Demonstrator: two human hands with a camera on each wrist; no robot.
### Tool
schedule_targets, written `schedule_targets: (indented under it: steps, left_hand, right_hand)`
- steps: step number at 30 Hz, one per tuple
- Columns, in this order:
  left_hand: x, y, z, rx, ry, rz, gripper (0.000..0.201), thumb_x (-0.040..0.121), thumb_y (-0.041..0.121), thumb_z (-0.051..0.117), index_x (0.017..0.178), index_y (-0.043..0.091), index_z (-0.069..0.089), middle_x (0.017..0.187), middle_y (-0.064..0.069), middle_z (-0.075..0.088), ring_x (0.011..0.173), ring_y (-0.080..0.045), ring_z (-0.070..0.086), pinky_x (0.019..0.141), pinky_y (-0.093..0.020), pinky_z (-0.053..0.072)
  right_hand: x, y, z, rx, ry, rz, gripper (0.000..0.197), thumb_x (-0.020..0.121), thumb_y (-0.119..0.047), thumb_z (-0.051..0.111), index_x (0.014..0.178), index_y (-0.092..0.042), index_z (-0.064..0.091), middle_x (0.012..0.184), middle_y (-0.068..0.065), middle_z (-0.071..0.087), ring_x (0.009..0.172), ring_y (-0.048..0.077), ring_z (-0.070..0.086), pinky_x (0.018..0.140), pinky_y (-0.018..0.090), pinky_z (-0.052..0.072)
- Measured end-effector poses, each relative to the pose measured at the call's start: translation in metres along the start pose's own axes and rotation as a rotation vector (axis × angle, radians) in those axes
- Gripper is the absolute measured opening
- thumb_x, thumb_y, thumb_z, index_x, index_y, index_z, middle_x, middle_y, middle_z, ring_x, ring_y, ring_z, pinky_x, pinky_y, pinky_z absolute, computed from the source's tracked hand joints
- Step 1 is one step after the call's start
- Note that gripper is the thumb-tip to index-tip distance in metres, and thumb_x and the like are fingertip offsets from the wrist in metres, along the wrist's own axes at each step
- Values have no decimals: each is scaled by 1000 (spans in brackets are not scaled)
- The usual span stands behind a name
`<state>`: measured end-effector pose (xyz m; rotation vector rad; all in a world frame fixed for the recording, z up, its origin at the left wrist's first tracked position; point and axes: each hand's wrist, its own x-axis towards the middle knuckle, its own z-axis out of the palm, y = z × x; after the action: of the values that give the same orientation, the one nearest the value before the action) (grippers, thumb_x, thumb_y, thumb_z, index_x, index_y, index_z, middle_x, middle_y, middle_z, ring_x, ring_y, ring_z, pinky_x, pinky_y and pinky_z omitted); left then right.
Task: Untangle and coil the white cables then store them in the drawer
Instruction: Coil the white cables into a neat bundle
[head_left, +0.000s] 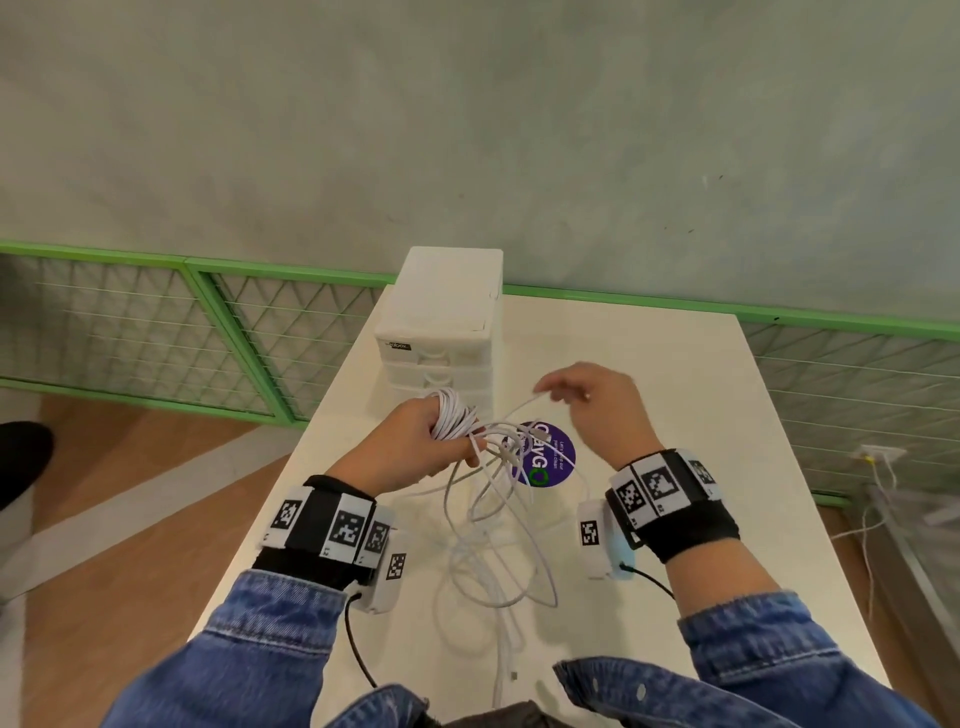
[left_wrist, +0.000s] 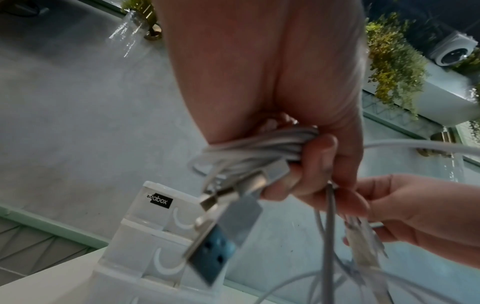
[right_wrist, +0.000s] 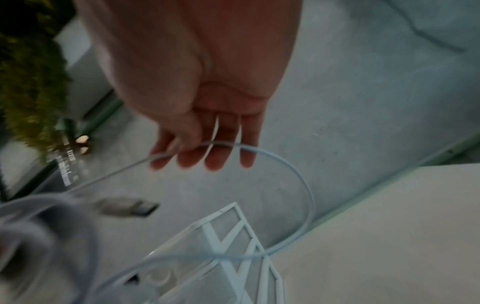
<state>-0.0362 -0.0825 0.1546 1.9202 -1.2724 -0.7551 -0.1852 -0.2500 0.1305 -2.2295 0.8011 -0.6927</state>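
Observation:
My left hand (head_left: 457, 436) grips a wound coil of white cable (head_left: 451, 413) above the table, in front of the white drawer unit (head_left: 441, 332). In the left wrist view its fingers (left_wrist: 311, 164) curl round the coil (left_wrist: 259, 144), and a USB plug (left_wrist: 213, 253) hangs below. From the coil, loose strands drop into a tangle of white cables (head_left: 493, 545) on the table. My right hand (head_left: 550, 397) hovers to the right of the coil. Its fingers (right_wrist: 215, 156) are straight, and one cable strand (right_wrist: 298, 174) lies across them. The unit's drawers look closed.
A round purple sticker (head_left: 550, 460) lies on the white table (head_left: 727, 467) under the strands. The drawer unit stands at the table's far left corner against a grey wall. Green mesh panels (head_left: 156, 332) border the table. The floor drops off to the left.

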Motion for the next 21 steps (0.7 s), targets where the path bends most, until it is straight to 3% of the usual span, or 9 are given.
schedule_targets:
  steps: [5,7,9,10,12,14,17,19,21]
  left_hand:
    - [-2,-20,-11,93,-68,-108,19,82,23,72,78,5,66,47,6,55,41,-6,45,40,-20,35]
    - [-1,-23,-10,94,-36,-107,19,82,18,71,77,1,65,47,9,55,39,-2,46,39,-14,34]
    - [0,-23,-5,105,-9,-70,18,82,16,71,76,0,65,58,4,57,43,0,49,43,-10,34]
    - [2,-22,-3,118,-2,-50,19,82,16,71,75,0,65,65,1,58,46,1,50,46,-10,36]
    - [5,-19,1,133,8,-23,20,81,16,72,74,-1,64,75,-8,58,50,3,51,50,-10,37]
    - [8,-16,5,116,11,-13,21,81,14,72,76,-5,63,77,-9,56,50,4,51,51,-9,37]
    - [8,-9,7,67,27,32,21,83,13,71,79,-6,63,78,-12,61,51,4,52,50,-8,38]
    - [7,-5,5,67,44,57,18,83,16,71,77,-1,66,76,-9,61,51,2,51,51,-9,39]
    - [6,-5,1,79,35,41,17,83,17,71,75,2,67,71,-3,58,47,0,49,48,-11,37]
  right_hand:
    - [1,56,-30,196,508,432,42,84,3,41,76,-30,65,79,-1,64,82,26,64,80,40,53]
    - [-7,74,-33,167,471,577,40,87,-1,40,85,-28,69,85,2,66,86,28,64,78,37,51]
    - [-13,81,-25,20,285,664,35,90,-3,41,108,-18,68,109,8,66,101,27,60,83,30,44]
    - [-16,79,-21,-51,227,623,37,91,-2,42,117,-15,63,123,9,61,113,26,55,91,29,40]
    - [-17,64,-14,-90,196,342,48,88,4,43,130,-16,54,140,5,47,132,20,39,107,27,28]
    - [-15,40,-11,-12,36,71,52,88,1,48,134,-23,50,140,-9,43,135,8,29,112,25,19]
    - [-15,11,-2,53,-324,-1,40,89,-20,61,126,-33,57,124,-18,50,119,-1,40,105,23,28]
    - [-15,7,9,113,-338,18,23,86,-19,65,108,-24,70,104,-9,67,98,4,56,89,21,38]
    - [-13,8,13,123,-197,61,13,86,-18,65,95,-17,74,89,-5,70,82,5,59,78,19,41]
